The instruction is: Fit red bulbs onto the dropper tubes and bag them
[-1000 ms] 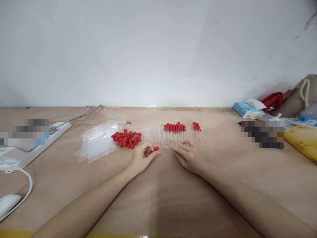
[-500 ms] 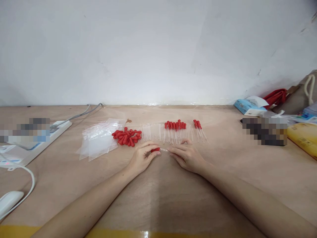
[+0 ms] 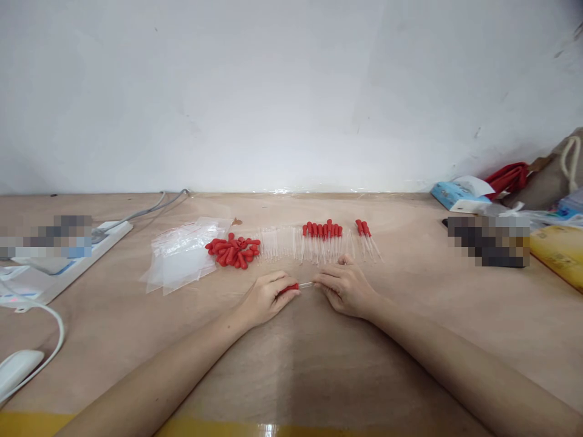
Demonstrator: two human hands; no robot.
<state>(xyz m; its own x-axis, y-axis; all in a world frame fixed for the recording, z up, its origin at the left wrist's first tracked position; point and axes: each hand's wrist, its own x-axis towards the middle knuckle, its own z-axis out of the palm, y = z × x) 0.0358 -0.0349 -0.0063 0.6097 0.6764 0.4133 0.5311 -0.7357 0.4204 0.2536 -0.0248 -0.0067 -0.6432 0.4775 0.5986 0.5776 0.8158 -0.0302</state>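
My left hand (image 3: 269,297) is closed on a red rubber dropper bulb (image 3: 291,287), pinched between thumb and fingers. From the bulb's right end a thin clear glass pipette tube (image 3: 305,284) runs across to my right hand (image 3: 344,286), whose fingertips pinch its other end. How deep the tube sits in the bulb is hidden. Beyond my left hand lies a pile of loose red bulbs (image 3: 233,252). Bare clear tubes (image 3: 282,243) lie in a row beside the pile. Farther right are droppers with red bulbs on their tubes (image 3: 323,231), and a smaller group (image 3: 363,228) apart from them.
Clear zip bags (image 3: 182,261) lie left of the loose bulbs. A white power strip (image 3: 98,252) with cables and a white mouse (image 3: 20,370) are at the left. On the right are a dark blurred object (image 3: 485,243), a tissue box (image 3: 460,197) and a yellow packet (image 3: 558,252).
My left hand has moved slightly down and right with the bulb. The tube now slants up toward my right hand, which has shifted a little right. The things on the table stay put.
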